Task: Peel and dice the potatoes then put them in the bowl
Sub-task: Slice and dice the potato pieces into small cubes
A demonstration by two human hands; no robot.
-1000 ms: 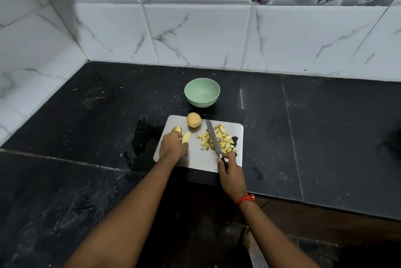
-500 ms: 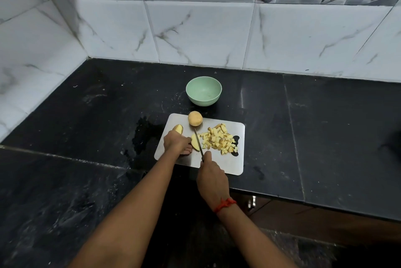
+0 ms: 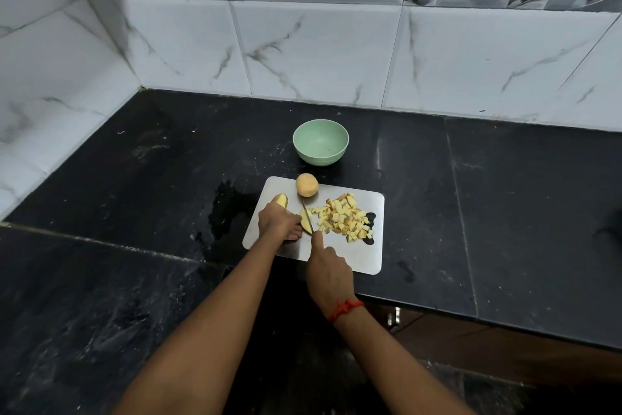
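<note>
- The right hand (image 3: 328,275) is closed round the handle of a knife (image 3: 308,217), forefinger stretched along the top; the handle itself is hidden inside the fist
- The thin blade runs away from that grip, edge down, its tip pointing toward the far side of the board
- The blade meets a potato wedge (image 3: 305,225) just ahead of the right forefinger, cut face pale yellow
- On the other side of the blade the left hand (image 3: 277,223) curls over the wedge and pins it down, fingertips close beside the steel
- Beyond the left knuckles lies a second potato piece (image 3: 281,201), touching that hand
- Past the knife tip sits a whole potato (image 3: 306,184), apart from the blade
- Right of the blade spreads the diced potato (image 3: 343,218), a loose heap, its nearest cubes just beside the knife
- All of this rests on a pale cutting board (image 3: 353,258), whose near edge the right hand overlaps
- Farther out past the whole potato stands the green bowl (image 3: 320,142), off the board, with no dice in it
- A red thread (image 3: 345,308) circles the right wrist
- Left of the left hand a wet patch (image 3: 225,209) shines on the black counter (image 3: 505,212); a tiled wall (image 3: 319,51) rises behind the bowl
</note>
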